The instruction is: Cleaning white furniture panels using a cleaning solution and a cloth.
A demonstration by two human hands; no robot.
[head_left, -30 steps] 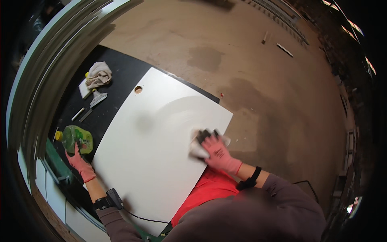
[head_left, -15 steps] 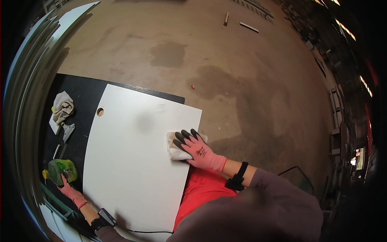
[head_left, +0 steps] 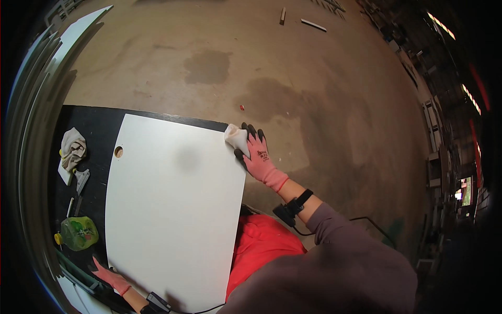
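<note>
My right hand (head_left: 259, 158), in a pink glove with dark fingertips, grips a folded whitish cloth (head_left: 235, 137). The cloth lies at the far right corner of a large white panel (head_left: 175, 214), with my thumb and fingers around it. A round hole (head_left: 119, 152) is cut near the panel's left edge. My left hand (head_left: 110, 276), gloved alike, is by the panel's near left edge with its fingers apart and nothing in them. Just beyond it lies a clear bottle of green-yellow liquid (head_left: 79, 233) with a yellow cap, not touched by the hand.
Under the panel is a black tabletop (head_left: 94, 196). On its left side lie a crumpled beige rag (head_left: 73, 144) and a scraper-like tool (head_left: 81, 180). Several boards (head_left: 78, 34) stand along the far left. Brown floor (head_left: 340, 131) stretches beyond, with two short strips (head_left: 314, 25) on it.
My right hand has slid the cloth away from me, along the panel's right edge to its far corner. My left hand has come off the bottle and drawn back nearer to me.
</note>
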